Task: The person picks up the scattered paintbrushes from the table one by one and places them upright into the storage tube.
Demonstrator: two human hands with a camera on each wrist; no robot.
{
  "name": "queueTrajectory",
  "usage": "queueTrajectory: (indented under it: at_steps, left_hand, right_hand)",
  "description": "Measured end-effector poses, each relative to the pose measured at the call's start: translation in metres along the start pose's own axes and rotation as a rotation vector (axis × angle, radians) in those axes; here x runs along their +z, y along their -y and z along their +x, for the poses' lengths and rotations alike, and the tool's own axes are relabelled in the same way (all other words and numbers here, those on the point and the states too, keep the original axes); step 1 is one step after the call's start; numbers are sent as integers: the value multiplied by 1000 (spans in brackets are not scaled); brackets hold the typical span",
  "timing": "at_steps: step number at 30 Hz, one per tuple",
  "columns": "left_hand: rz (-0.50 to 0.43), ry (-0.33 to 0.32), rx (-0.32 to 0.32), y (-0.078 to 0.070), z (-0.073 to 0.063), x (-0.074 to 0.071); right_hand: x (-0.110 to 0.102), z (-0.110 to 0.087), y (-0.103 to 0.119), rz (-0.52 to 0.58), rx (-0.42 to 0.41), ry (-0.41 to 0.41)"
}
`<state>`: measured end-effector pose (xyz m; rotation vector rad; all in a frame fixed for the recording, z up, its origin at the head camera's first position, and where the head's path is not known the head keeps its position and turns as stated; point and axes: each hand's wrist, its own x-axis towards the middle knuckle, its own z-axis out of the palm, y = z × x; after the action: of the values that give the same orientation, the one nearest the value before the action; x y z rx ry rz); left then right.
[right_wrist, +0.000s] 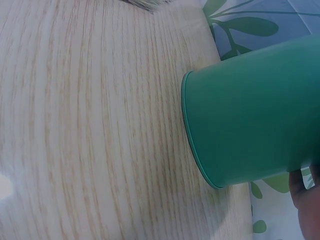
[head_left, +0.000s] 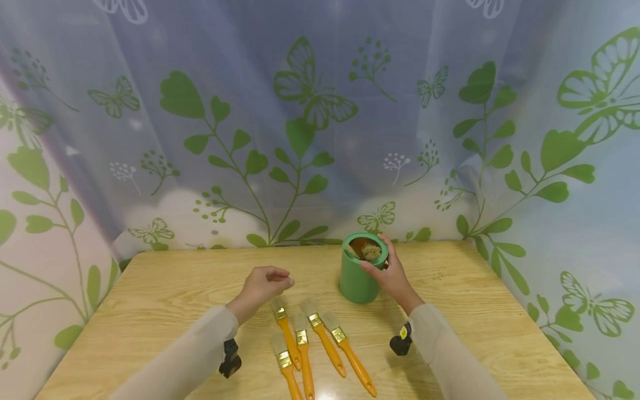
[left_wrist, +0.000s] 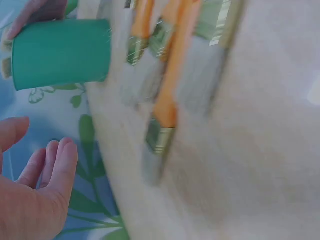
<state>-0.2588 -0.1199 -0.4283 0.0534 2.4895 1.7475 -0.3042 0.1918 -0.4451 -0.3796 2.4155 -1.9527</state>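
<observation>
A green cylindrical canister stands near the back of the wooden table, its opening facing up. Tan, bristly tufts show in that opening. My right hand grips the canister near its rim, thumb on the near side and fingers round the far right; in the right wrist view the canister hides most of that hand. To its left, my left hand hovers over the table with nothing in it, and the left wrist view shows its fingers loosely extended. Several flat paintbrushes with orange handles lie below the hands.
The wooden table ends at a patterned curtain right behind the canister, and more curtain hangs at both sides. The paintbrushes lie close together with bristles pointing away from me, some handles near the front. A black wrist camera sits on the left sleeve.
</observation>
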Motion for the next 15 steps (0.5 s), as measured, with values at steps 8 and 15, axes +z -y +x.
queueTrajectory:
  at_steps: [8,15]
  left_hand:
    - [-105,93,-71,20,-37,-18]
    - [-146,172,-200,35,-66,-21]
  right_hand:
    - [-2,10,-20,-1,-10,-20]
    - [-1,0,0,5,1,4]
